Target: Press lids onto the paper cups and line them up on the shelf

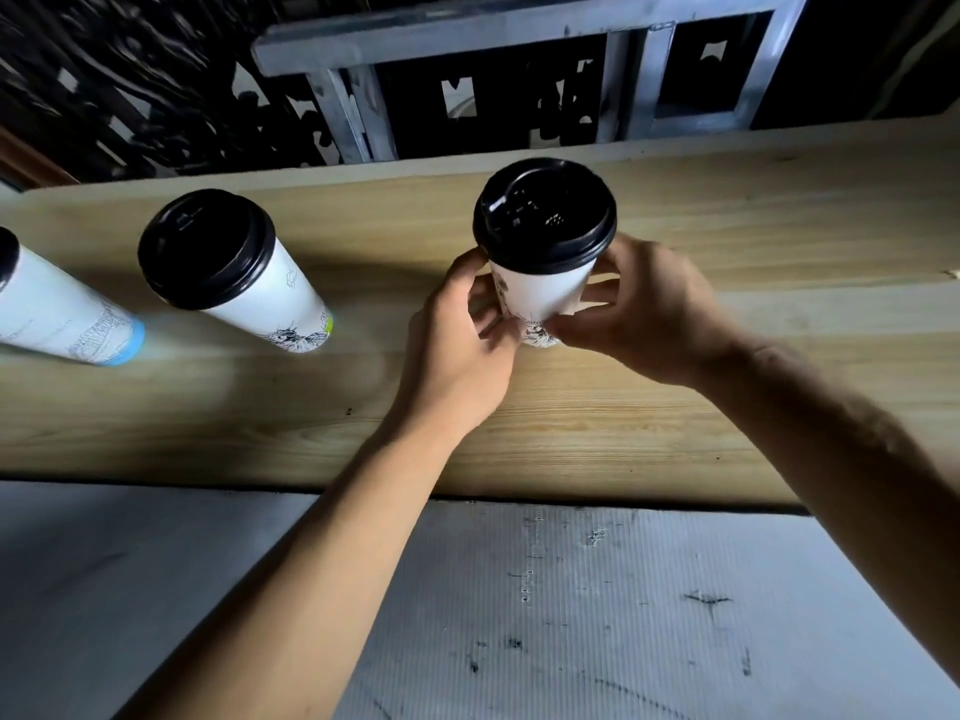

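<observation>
Now both hands, left hand (pixel 462 330) and right hand (pixel 649 314), clamp the lidded cup (pixel 540 288) low on the wooden shelf (pixel 727 407).

Grey ribbed surface (pixel 623 615) with dark scuffs below; a pale metal frame (pixel 519 39), perhaps a window, behind.

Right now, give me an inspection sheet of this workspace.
Surface: pale wooden shelf, bare at the right.
Job's things: three white paper cups with black lids on; held cup, green-based cup, blue-based cup cut off at the left edge.
Clutter: nothing seen.
Grippers: left hand and right hand clasp the held cup's lower wall with their fingers.
Cables: nothing seen.
Surroundings: grey metal frame behind, grey ribbed sheet below.
</observation>
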`<state>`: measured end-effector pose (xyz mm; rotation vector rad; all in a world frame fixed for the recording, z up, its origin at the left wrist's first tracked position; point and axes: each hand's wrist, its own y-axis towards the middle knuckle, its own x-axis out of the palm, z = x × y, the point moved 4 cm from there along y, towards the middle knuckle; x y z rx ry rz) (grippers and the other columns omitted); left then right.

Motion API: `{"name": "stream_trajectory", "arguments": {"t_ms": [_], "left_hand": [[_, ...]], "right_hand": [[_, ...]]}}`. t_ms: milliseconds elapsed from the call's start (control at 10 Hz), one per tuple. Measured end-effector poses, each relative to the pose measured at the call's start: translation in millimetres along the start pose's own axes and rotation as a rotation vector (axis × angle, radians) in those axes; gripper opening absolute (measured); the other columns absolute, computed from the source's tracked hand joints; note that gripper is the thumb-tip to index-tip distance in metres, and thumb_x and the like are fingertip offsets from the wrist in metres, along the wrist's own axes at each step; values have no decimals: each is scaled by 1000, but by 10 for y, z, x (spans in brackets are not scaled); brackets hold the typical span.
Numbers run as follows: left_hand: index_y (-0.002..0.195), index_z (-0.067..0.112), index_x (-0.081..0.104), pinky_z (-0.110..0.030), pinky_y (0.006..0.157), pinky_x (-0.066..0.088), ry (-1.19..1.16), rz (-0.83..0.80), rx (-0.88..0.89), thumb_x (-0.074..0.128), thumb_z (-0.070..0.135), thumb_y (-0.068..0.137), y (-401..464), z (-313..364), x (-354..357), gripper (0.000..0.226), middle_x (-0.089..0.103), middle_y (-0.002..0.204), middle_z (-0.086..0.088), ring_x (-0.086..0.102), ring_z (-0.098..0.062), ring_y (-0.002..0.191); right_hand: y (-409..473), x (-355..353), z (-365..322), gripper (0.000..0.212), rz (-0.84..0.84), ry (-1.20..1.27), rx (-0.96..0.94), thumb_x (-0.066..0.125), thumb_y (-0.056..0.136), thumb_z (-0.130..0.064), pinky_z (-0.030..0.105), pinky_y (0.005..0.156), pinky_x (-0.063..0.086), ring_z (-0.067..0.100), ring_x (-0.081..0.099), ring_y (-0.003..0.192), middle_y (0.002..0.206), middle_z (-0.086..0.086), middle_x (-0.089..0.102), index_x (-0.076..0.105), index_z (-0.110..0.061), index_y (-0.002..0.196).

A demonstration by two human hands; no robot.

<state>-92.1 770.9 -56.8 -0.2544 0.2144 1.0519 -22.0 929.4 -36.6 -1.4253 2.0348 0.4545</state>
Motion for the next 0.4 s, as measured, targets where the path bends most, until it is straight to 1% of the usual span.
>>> {"name": "stream_trajectory", "arguments": {"t_ms": [100,200,300,400], "left_hand": [[137,8,55,-26,106,53,0,-13,-15,68,-12,87,-36,-21,12,56,71,121,0,69,-10,116],[138,4,53,-23,109,49,-16,-40,-34,65,-14,89,-55,-67,21,54,67,134,-12,65,-17,125],[145,3,45,-13,105,47,-83,-57,-65,60,-19,90,-102,-78,67,61,63,138,-15,61,-18,129],[159,13,24,-14,109,43,-244,-40,-127,54,-28,86,-227,-111,158,89,50,147,-5,48,-16,141]], "right_hand": [[-37,29,-4,53,-8,4,-10,86,74,-26,25,86,60,9,74,100,108,-11,74,63,-17,121],[-63,90,39,53,1,-12,-37,86,74,-24,21,86,59,9,74,101,112,-5,76,64,-13,121],[-72,129,96,48,16,-34,-32,83,77,-20,28,91,59,13,74,103,116,0,77,64,-11,120],[-161,198,153,69,27,-54,-14,74,77,-10,31,99,54,21,70,114,131,9,70,50,-10,141]]}}
